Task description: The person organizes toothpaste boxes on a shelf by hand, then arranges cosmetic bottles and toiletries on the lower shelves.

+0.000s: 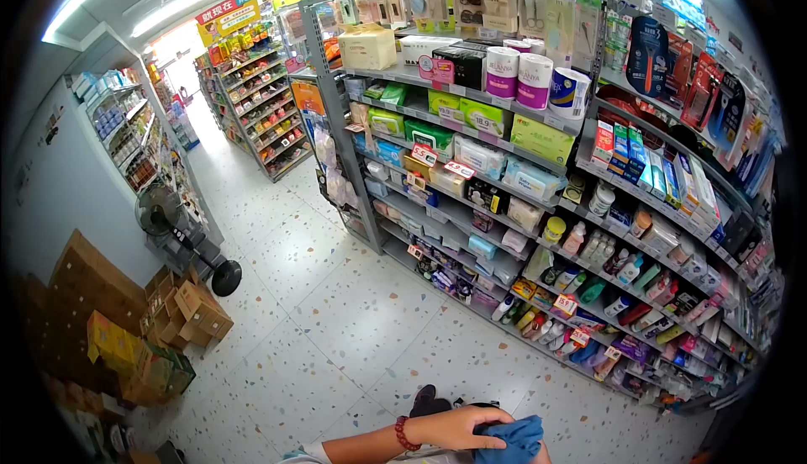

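Observation:
My left hand [461, 428], with a red beaded bracelet [407, 434] at its wrist, reaches in from the bottom left. Its fingers and thumb are closed on a crumpled blue cloth [514, 441] in front of my body. Only a sliver of my right hand [542, 454] shows, against the cloth's right side at the lower edge of the view. The cloth and the frame edge hide its fingers. Below and behind my left hand, a dark shoe [426, 398] is visible on the floor.
A long shelf unit [471, 241] holds tissue packs [538, 139], paper rolls [534, 81], toothpaste boxes [618, 149] and bottles. Cardboard boxes [202, 311] and a black standing fan [189, 241] stand on the left. Snack shelves [261, 115] line the far aisle across the speckled floor [311, 329].

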The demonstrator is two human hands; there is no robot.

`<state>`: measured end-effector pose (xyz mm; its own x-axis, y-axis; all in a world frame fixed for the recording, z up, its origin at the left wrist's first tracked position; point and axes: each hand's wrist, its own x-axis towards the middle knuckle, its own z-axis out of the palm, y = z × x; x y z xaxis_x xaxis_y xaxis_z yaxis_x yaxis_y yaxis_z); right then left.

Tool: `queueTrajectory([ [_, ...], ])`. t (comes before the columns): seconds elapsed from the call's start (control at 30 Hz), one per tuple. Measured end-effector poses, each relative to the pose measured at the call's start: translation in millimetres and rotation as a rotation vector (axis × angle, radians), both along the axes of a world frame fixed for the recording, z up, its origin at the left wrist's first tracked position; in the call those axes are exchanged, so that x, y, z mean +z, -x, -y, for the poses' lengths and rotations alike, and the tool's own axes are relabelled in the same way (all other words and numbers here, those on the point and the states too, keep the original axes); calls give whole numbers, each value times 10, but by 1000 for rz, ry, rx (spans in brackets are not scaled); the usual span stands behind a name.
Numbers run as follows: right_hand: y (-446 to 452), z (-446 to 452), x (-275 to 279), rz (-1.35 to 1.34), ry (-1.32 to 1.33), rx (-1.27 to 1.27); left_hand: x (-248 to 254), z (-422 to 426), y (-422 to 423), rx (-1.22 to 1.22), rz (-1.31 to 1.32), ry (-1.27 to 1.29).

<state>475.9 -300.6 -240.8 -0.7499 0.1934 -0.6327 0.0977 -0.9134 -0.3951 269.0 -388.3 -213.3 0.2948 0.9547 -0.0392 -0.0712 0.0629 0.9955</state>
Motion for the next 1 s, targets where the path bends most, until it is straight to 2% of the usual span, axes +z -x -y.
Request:
queueTrajectory([
  [0.17, -73, -434, 31, -9, 2, -46, -29, -416, 53, -133, 13, 14],
  [0.2, -13, -549, 41, -2, -6, -41, -44, -556, 159, -165, -67, -136],
  [0.23, 81, -676, 53, 15, -8, -35, 75, -719, 288, -177, -107, -133],
  [0.3, 287, -980, 76, 57, 7, -50, 73, -1132, 628, -209, -282, -356],
  [0.33, 378, -1126, 16, 62, 2, -138, 106, -1404, 697, -293, -263, -376],
  [0.4, 689, -1448, -178, -755, 455, -79, 206, -1843, 984, -250, -402, -563],
  [0.43, 866, -1562, -166, -781, 431, -146, 235, -2104, 1147, -323, -391, -575],
  [0.5, 1038, -1850, -56, -324, 148, -176, 287, -2570, 1250, -356, -383, -670],
  [0.53, 1167, -1966, 174, -224, 122, -247, 411, -2818, 1416, -426, -379, -642],
  [0.57, 1199, -2038, 239, -158, 92, -335, 465, -3054, 1510, -474, -374, -666],
  [0.63, 1246, -2213, 507, -265, -16, -491, 802, -3494, 1686, -470, -434, -644],
  [0.7, 1241, -2381, 706, -121, -182, -557, 1089, -3898, 1828, -277, -377, -761],
  [0.77, 1210, -2478, 761, -57, -276, -620, 1319, -4152, 1980, -82, -484, -877],
  [0.8, 1209, -2522, 790, -38, -293, -631, 1379, -4248, 1990, -94, -480, -857],
  [0.87, 1219, -2598, 797, 12, -326, -646, 1448, -4414, 1967, 310, -584, -1004],
  [0.9, 1269, -2629, 864, 47, -291, -664, 1467, -4484, 1945, 294, -578, -986],
  [1.0, 1266, -2805, 695, 0, -397, -506, 1473, -4664, 1855, 519, -652, -1089],
])
